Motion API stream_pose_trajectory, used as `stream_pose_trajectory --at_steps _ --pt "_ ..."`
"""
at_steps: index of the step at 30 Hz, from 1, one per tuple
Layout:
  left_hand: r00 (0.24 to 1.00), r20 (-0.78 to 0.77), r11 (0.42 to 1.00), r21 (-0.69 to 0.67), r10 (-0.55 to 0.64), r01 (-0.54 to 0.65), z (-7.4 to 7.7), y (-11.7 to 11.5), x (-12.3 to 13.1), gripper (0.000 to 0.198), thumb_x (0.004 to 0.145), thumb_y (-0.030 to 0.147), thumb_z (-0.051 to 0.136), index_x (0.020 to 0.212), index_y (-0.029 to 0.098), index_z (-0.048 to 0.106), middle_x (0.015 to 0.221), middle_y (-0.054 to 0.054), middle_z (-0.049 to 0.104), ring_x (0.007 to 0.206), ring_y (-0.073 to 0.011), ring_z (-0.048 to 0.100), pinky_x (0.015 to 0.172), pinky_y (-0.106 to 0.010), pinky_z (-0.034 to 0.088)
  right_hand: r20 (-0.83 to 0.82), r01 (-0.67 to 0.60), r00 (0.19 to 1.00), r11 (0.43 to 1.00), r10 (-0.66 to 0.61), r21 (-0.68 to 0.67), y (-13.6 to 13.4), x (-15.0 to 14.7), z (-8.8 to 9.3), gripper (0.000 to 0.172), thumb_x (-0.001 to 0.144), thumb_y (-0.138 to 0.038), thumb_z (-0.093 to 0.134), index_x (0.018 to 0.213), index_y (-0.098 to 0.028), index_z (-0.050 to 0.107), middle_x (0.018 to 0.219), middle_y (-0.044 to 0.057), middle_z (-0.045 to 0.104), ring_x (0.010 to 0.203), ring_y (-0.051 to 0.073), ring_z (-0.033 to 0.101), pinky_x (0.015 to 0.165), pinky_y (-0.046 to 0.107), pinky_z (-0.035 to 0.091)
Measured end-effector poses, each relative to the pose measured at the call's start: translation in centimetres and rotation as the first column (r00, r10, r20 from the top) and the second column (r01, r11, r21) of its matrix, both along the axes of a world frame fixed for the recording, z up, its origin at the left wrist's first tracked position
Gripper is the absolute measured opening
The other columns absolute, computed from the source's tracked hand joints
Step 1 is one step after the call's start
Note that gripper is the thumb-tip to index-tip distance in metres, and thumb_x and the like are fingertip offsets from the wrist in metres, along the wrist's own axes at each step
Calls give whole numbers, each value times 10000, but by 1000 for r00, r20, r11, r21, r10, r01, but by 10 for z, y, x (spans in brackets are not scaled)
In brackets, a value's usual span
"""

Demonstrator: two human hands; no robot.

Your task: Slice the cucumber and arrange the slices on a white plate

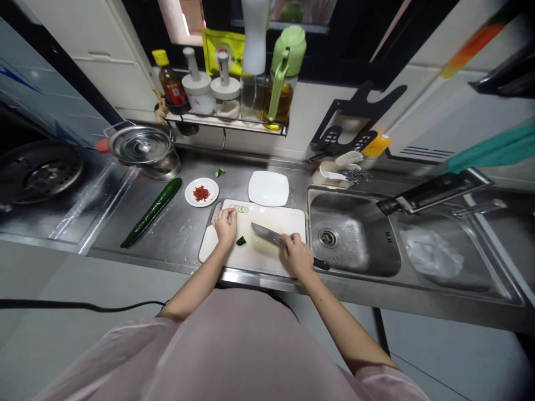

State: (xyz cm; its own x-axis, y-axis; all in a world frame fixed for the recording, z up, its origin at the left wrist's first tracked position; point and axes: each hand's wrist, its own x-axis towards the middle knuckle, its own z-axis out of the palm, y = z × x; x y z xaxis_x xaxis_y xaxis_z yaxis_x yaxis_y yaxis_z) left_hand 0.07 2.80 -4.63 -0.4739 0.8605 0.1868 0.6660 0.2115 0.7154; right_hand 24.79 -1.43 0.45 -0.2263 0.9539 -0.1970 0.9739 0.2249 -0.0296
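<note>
A white cutting board (271, 248) lies on the steel counter in front of me. My right hand (297, 255) is closed round the handle of a kitchen knife (267, 234), whose blade points left over the board. My left hand (226, 224) rests on the board's left part with its fingers curled, near a few cucumber slices (239, 209) at the far edge. Whether it holds anything is hidden. A small dark green cucumber end (241, 241) sits between the two hands.
A whole cucumber (152, 211) lies left of the board. Behind the board stand a small dish of red chilli (202, 192) and an empty white plate (268, 188). A pot (144, 147) is far left, a sink (351, 236) right, and bottles on a shelf (228, 120).
</note>
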Motion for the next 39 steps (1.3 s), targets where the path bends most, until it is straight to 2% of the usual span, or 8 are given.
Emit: stream_pose_trajectory --at_steps 2,6,10,16,21,27,32,39 --pt "1000 17 1000 24 -13 13 -1 -23 2 231 933 361 473 966 223 655 983 -65 689 929 -220 589 863 -366 388 -15 19 1000 1000 -19 -12 0 -3 0 377 941 -275 443 1303 -263 550 1118 76 530 760 154 553 674 274 340" --pt "987 -61 989 -9 -150 150 -7 -62 3 212 921 366 505 934 221 658 961 -65 699 929 -222 599 867 -372 382 -110 83 990 995 -88 -50 -2 -8 -4 336 970 -291 405 1258 -266 577 1097 61 537 745 142 557 651 263 339" --pt "947 -170 962 -43 -274 270 -13 -81 2 251 931 388 505 1024 236 681 1046 -71 706 995 -223 592 900 -380 359 -255 95 959 990 -119 -105 -1 -13 -8 313 993 -281 363 1173 -205 607 1040 64 586 835 152 576 703 242 355" --pt "914 -220 939 -113 -342 324 -18 -83 2 258 930 398 521 1053 278 713 1025 -63 728 979 -217 587 894 -394 329 -305 -8 950 972 -66 -237 0 -26 -3 271 985 -256 379 981 -149 627 926 72 671 871 165 596 719 228 341" --pt "916 -204 936 -155 -345 318 -20 -83 3 247 922 394 533 1015 287 735 958 -72 736 973 -226 584 894 -405 311 -214 -24 975 944 -50 -330 -7 -42 10 270 999 -283 352 1087 -148 569 952 103 689 866 188 636 673 241 341" --pt "921 -195 934 -195 -337 300 -19 -85 3 254 924 403 522 981 276 736 928 -76 724 963 -224 568 904 -405 289 -136 -82 990 929 34 -361 -19 -58 23 236 998 -258 337 1156 -161 483 978 125 680 878 216 646 683 263 370" --pt "917 -211 936 -176 -338 305 -23 -86 2 275 935 410 495 954 274 733 905 -74 706 943 -226 553 911 -405 275 -154 -142 984 920 90 -365 -27 -66 27 237 995 -236 314 1161 -164 467 961 122 673 883 225 640 700 276 388" --pt "910 -232 934 -184 -343 305 -23 -85 3 295 942 424 475 983 276 726 897 -68 705 919 -226 546 900 -409 268 -144 -140 985 914 91 -382 -31 -72 26 249 976 -195 318 1163 -153 477 953 133 672 897 237 643 716 292 407"
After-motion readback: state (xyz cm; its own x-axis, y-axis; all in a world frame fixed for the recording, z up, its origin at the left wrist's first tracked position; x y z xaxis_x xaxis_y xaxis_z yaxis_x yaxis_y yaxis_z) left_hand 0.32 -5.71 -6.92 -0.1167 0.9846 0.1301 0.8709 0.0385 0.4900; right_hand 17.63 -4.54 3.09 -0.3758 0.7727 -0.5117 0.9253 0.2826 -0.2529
